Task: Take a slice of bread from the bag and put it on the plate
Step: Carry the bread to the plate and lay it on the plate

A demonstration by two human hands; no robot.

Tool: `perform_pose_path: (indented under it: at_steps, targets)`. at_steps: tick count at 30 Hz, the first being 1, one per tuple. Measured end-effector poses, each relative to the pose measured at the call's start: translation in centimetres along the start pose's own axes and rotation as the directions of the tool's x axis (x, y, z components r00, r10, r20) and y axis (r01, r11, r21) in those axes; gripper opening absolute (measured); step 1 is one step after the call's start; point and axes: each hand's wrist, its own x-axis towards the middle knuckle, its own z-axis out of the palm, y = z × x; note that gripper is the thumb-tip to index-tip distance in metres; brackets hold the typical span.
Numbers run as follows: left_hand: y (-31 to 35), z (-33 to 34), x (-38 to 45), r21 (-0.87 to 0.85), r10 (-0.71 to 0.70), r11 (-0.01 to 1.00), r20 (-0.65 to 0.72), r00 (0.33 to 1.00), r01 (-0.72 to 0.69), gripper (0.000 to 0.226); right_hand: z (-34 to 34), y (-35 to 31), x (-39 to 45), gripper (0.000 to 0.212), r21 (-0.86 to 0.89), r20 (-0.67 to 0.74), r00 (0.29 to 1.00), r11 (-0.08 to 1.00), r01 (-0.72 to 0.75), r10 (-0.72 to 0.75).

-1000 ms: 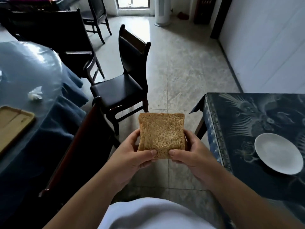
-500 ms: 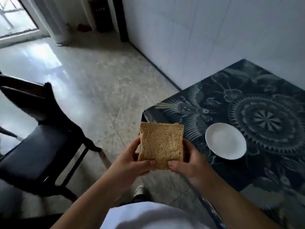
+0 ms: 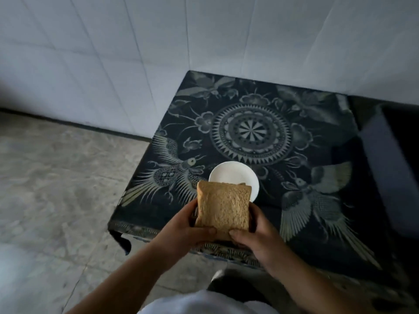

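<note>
A brown slice of bread [image 3: 223, 207] is held upright in front of me by both hands. My left hand [image 3: 188, 225] grips its lower left edge and my right hand [image 3: 254, 232] grips its lower right edge, thumbs on the near face. Just behind the slice, a small white plate [image 3: 231, 175] lies on the dark patterned table [image 3: 294, 200]; the bread's top covers the plate's near rim. No bread bag is in view.
The table stands in a corner against white tiled walls [image 3: 204, 41]. A dark blue-grey object [image 3: 390, 168] borders the table on the right. Grey stone floor [image 3: 56, 189] lies to the left. The table's near edge is below my hands.
My view has swung right, from the chairs and floor to the table. The bread, held in both hands, now sits over the table's front edge, right before the plate.
</note>
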Motion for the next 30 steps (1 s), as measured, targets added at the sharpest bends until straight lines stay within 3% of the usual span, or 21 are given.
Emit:
perform_pose_path:
  at_steps: [9, 19, 30]
  targets:
    - [-0.4, 0.4, 10.0, 0.139, -0.137, 0.981, 0.011, 0.991, 0.134, 0.081, -4.5, 0.4, 5.7, 0.078, 0.076, -0.080, 0.995, 0.995, -0.057, 0.063]
    - [0.7, 0.1, 17.8, 0.367, -0.192, 0.908, -0.057, 0.980, 0.200, 0.099, -7.8, 1.5, 13.6, 0.088, -0.078, -0.103, 0.974, 0.975, -0.209, 0.200]
    - [0.9, -1.8, 24.4, 0.562, -0.206, 0.792, -0.122, 0.971, 0.238, 0.073, -8.4, 1.5, 19.6, 0.093, -0.120, -0.137, 0.954, 0.951, -0.284, 0.268]
